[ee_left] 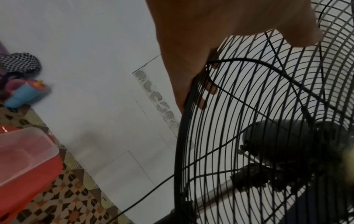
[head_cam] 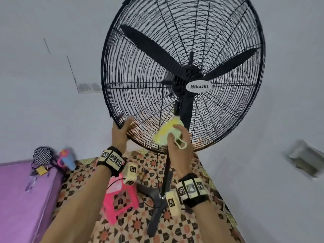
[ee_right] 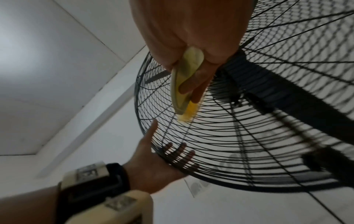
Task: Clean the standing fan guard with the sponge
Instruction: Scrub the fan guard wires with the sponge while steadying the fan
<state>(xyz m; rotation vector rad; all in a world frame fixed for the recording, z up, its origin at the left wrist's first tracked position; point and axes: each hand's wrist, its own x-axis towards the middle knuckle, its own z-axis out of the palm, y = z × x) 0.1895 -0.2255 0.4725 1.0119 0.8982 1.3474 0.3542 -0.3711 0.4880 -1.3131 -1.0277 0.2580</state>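
Observation:
A big black wire fan guard with a white Mikachi badge fills the upper head view, with the blades behind it. My left hand grips the guard's lower left rim, thumb in front and fingers behind the wires. My right hand holds a yellow sponge on a pale green handle. The sponge presses against the lower front wires, just below the hub. Both hands are raised overhead.
The fan pole and dark cross base stand on a patterned floor mat, and a cord hangs from the guard. A pink stool is beside the base. A purple bed, a checkered bag and a blue cup lie left. White walls surround.

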